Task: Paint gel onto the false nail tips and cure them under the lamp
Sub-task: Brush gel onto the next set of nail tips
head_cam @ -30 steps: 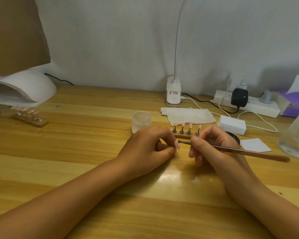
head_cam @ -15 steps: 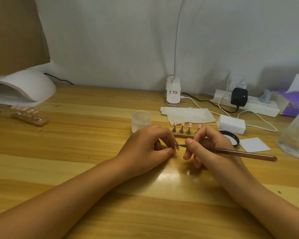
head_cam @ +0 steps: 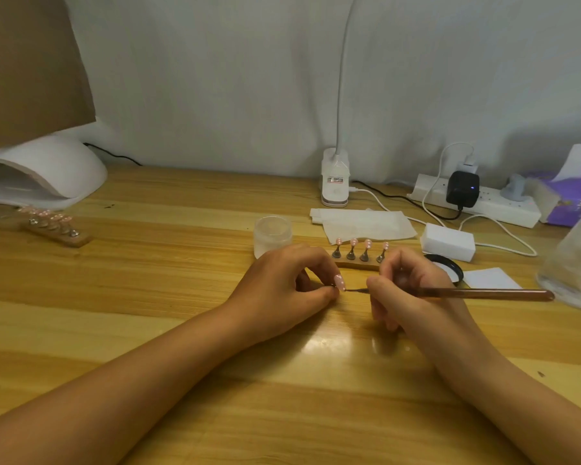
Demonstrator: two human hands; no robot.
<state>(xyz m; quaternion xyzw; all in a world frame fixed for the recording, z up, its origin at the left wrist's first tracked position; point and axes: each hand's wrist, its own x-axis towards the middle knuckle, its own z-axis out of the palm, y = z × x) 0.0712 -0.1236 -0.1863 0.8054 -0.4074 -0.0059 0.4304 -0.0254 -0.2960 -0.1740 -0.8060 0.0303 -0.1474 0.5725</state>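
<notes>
My left hand (head_cam: 282, 283) pinched one nail tip (head_cam: 339, 282) steady, so the brush (head_cam: 450, 293) gripped in my right hand (head_cam: 413, 290) could reach it.

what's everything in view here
nail tip: one, pink, centre
brush: one, brown, centre right
near stand: one, wooden, four pink tips, behind nail tip
curing lamp: one, white, far left
far stand: one, wooden, beside curing lamp
jar: one, frosted, left of near stand
desk lamp: one, white, back centre
power strip: one, white, back right
wipes: some, white, behind near stand
block: one, white, right of wipes
pack: one, purple, far right
left hand: one, pinches nail tip
right hand: one, grips brush
</notes>
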